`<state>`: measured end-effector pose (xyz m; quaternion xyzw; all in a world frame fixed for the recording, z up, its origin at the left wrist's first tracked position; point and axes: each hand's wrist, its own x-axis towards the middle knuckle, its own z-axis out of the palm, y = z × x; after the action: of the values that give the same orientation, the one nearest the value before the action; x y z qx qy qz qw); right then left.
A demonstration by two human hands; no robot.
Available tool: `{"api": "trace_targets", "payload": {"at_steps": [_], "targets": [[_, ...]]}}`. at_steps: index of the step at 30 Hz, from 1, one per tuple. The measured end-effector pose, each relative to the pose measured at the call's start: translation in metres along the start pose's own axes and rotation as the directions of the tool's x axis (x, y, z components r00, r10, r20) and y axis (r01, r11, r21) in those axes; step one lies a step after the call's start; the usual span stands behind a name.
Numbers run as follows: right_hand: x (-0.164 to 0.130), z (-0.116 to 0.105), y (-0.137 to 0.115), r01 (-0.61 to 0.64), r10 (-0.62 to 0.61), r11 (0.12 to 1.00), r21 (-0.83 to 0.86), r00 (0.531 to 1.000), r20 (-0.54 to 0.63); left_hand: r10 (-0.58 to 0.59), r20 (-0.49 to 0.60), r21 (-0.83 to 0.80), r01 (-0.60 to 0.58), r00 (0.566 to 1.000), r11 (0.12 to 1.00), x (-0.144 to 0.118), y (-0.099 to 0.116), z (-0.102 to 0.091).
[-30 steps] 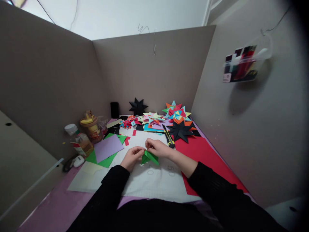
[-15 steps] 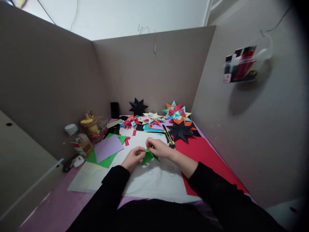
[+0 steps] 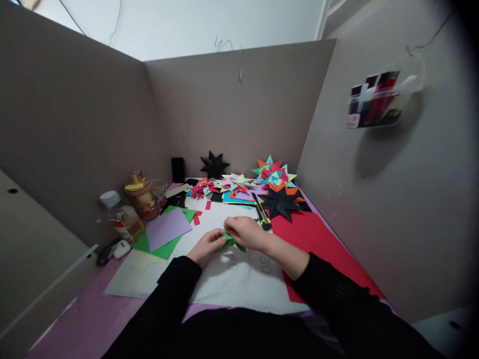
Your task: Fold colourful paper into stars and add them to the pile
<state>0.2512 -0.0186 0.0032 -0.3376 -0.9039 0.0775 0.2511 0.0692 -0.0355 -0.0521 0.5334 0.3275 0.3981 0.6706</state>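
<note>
Both hands meet over a small folded piece of green paper (image 3: 231,242) near the middle of the white cutting mat (image 3: 239,279). The left hand (image 3: 206,246) has its fingers curled, pinching the paper's left end. The right hand (image 3: 245,232) is closed down over the top of the paper, fingertips pressing on it, so most of the piece is hidden and only a couple of green points poke out underneath. The paper sits low, at or just above the mat; I cannot tell whether it touches.

Just beyond the right hand lies a yellow-and-black utility knife (image 3: 262,213), at the mat's far right edge beside a large sheet of red paper (image 3: 318,244) that runs along the right side of the desk. To the left of the hands, a lilac paper sheet (image 3: 167,228) lies on top of green paper sheets (image 3: 157,248), with small red paper scraps (image 3: 197,218) near them. At the left edge stand a clear plastic bottle with a white cap (image 3: 120,215) and a jar with a yellow lid (image 3: 142,197). Along the far edge are heaps of multicoloured folded paper stars (image 3: 239,184), a flat black paper star (image 3: 280,202) on the right, and a smaller black paper star (image 3: 214,165) propped against the grey partition wall (image 3: 239,114).
</note>
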Motion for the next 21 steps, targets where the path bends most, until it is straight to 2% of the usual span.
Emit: {"api": "trace_targets", "payload": {"at_steps": [5,9,12,15,18,21], "targets": [[-0.001,-0.002,-0.004,0.047,-0.048,0.999,-0.011,0.997,-0.064,0.042,0.022,0.063,-0.043,0.999,0.997,0.001,-0.002,0.0],[0.0,-0.004,-0.003,0.139,-0.126,0.989,0.056,0.973,-0.195,0.124,-0.073,0.203,-0.107,0.99,0.973,0.001,0.004,0.001],[-0.001,-0.006,-0.001,0.176,-0.158,0.984,0.039,0.946,-0.283,0.234,-0.228,0.273,-0.169,0.945,0.947,0.002,0.007,0.001],[-0.002,-0.004,-0.002,0.129,-0.124,0.992,0.001,0.952,-0.279,0.338,-0.376,0.3,-0.232,0.863,0.925,0.004,0.006,-0.002],[-0.002,0.001,-0.006,0.029,-0.035,0.999,-0.025,0.954,-0.299,0.411,-0.412,0.344,-0.278,0.813,0.897,0.004,0.003,-0.003],[-0.001,0.006,-0.011,-0.028,0.024,1.0,-0.006,0.932,-0.362,0.442,-0.396,0.387,-0.291,0.805,0.875,0.003,0.003,-0.001]]}}
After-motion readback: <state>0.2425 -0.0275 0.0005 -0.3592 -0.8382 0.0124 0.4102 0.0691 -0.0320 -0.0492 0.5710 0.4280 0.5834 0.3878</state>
